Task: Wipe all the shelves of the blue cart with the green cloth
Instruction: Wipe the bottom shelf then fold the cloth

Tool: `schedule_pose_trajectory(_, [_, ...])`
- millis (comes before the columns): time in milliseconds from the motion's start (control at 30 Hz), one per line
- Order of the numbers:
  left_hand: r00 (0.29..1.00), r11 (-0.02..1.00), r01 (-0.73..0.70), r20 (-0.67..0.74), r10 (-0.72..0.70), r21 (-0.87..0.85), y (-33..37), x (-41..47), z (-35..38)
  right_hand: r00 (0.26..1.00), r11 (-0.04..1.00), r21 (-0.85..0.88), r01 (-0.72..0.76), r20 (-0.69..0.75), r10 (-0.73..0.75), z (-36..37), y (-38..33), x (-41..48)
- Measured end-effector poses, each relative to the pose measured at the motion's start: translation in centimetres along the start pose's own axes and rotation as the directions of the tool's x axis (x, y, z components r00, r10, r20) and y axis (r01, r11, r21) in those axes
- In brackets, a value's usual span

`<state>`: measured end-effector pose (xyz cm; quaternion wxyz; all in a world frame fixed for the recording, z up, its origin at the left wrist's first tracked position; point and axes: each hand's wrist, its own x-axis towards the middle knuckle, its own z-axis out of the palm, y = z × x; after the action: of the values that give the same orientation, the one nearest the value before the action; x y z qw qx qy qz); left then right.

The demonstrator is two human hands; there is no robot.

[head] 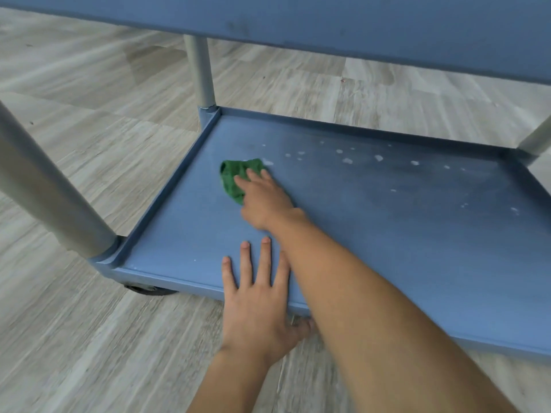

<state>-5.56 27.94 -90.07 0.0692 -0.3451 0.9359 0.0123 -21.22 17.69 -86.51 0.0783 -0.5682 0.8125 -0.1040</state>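
A view looking down at the bottom shelf [387, 219] of a blue cart [298, 16], which stands on a pale wood-look floor [74, 144]. The right hand [265, 201] reaches across the shelf toward its far left part, its fingers laid fairly straight on a bunched green cloth [235, 177], pressing it flat against the shelf surface. The left hand [256, 299] rests palm down on the shelf's front edge, fingers straight and spread, holding nothing, with the thumb down by the front lip. White specks [346, 160] dot the shelf to the right of the cloth. Grey posts [202, 73] rise from the corners, and a dark wheel [149, 289] shows beneath.
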Motion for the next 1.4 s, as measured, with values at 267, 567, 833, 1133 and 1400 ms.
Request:
schedule_pose_trajectory(267, [0.997, 0.993, -0.062, -0.056, 0.056, -0.105, 0.2, -0.3, -0.4, 0.946, 0.948, -0.008, -0.319, -0.052, 0.318, -3.8, 18.3, -7.6])
schedule_pose_trajectory(567, [0.984, 0.993, -0.071, -0.168, 0.054, -0.097, 0.0, 0.2, 1.0, 0.789, 0.783, -0.103, -0.614, -0.122, 0.603, -8.9, 33.3, -22.5])
schedule_pose_trajectory(833, [0.995, 0.986, 0.037, -0.083, -0.051, -0.164, 1.1, 0.0, -0.4, 0.644, 0.620, -0.175, -0.765, -0.156, 0.749, -10.3, 38.0, -28.9])
schedule_pose_trajectory(1133, [0.998, 0.992, 0.059, -0.018, -0.061, -0.109, 1.9, 3.8, -2.7, 0.481, 0.499, -0.001, -0.866, -0.270, 0.834, -9.1, 34.6, -23.6])
schedule_pose_trajectory(1400, [0.994, 0.974, 0.026, -0.098, -0.049, -0.224, 1.4, 4.5, -0.4, 0.652, 0.682, 0.012, -0.731, -0.281, 0.704, -6.1, 24.5, -10.9])
